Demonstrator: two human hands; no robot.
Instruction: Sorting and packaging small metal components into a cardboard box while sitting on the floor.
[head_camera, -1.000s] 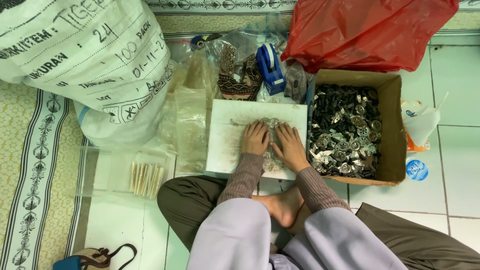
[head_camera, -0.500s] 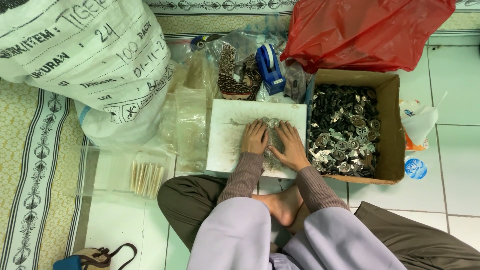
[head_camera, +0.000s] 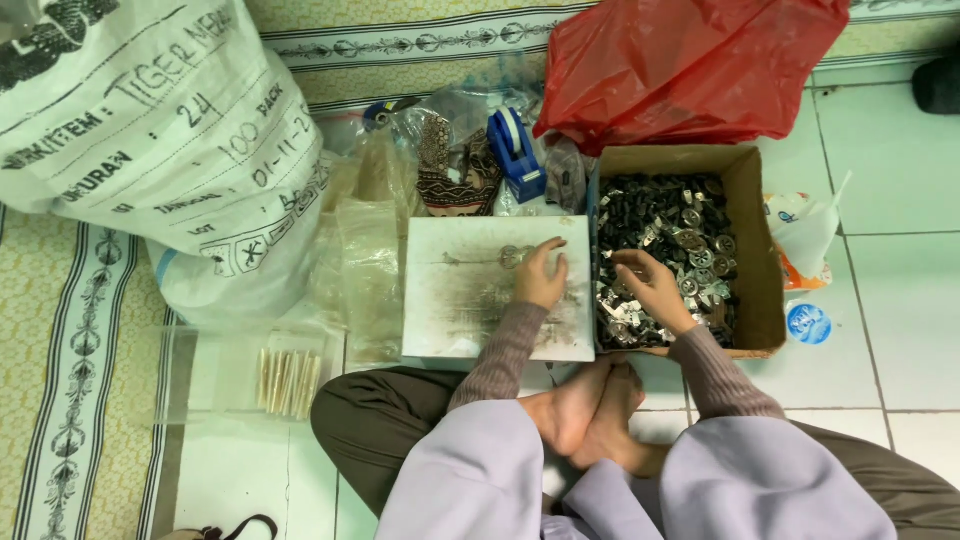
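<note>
- Metal parts (head_camera: 668, 250), small and silvery, fill a cardboard box (head_camera: 752, 250) on the floor, just right of a white board (head_camera: 470, 300).
- Right hand (head_camera: 655, 290) reaches into the box, palm down on the parts, fingers curled into the heap; whether they pinch a piece I cannot tell.
- Left hand (head_camera: 540, 275) rests on the board near its right edge, fingers bent and loosely apart, fingertips beside a small cluster of parts (head_camera: 512, 256) lying on the board.
- Board is smudged grey and lies in front of the person's crossed legs and bare feet (head_camera: 590, 410).
- Behind the board: a blue tape dispenser (head_camera: 515, 150) and clear plastic bags (head_camera: 370, 270).
- Red plastic bag (head_camera: 690, 65) sits behind the box, touching its far edge.
- Big white sack (head_camera: 160, 150) stands at the left, well apart from both hands.
- Clear flat box (head_camera: 200, 375) with pale sticks (head_camera: 287, 382) lies left of the person's knee.
</note>
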